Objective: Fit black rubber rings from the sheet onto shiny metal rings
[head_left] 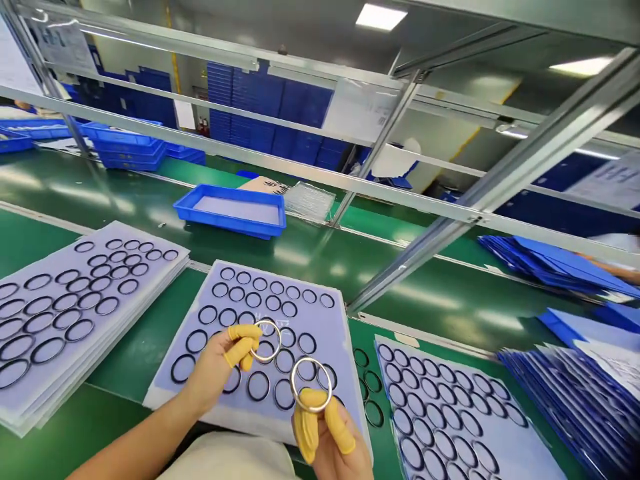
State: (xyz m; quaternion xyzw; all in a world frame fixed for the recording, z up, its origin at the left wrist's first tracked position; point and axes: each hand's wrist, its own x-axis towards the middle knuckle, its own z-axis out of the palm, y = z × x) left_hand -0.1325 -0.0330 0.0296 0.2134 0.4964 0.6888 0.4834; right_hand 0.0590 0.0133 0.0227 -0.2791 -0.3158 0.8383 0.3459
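Observation:
My left hand (pixel 227 357), with yellow finger cots on its fingertips, pinches a thin silvery metal ring (pixel 278 345) by its left edge. In my right hand (pixel 325 427), also in yellow finger cots, a second silvery ring (pixel 329 381) stands tilted up, gripped at its lower rim. Both rings are held apart from each other above a pale lilac sheet (pixel 200 415). On that sheet lie several dark-edged rings (pixel 259 386) in loose rows, some partly hidden behind my hands.
At left, a stack of foam sheets (pixel 125 333) carries more rings. Another ring-covered sheet (pixel 520 453) lies at right, beside loose rings (pixel 373 413) on the green bench. Beyond are a blue tray (pixel 230 220), a metal frame post (pixel 425 260) and stacked blue sheets (pixel 565 393).

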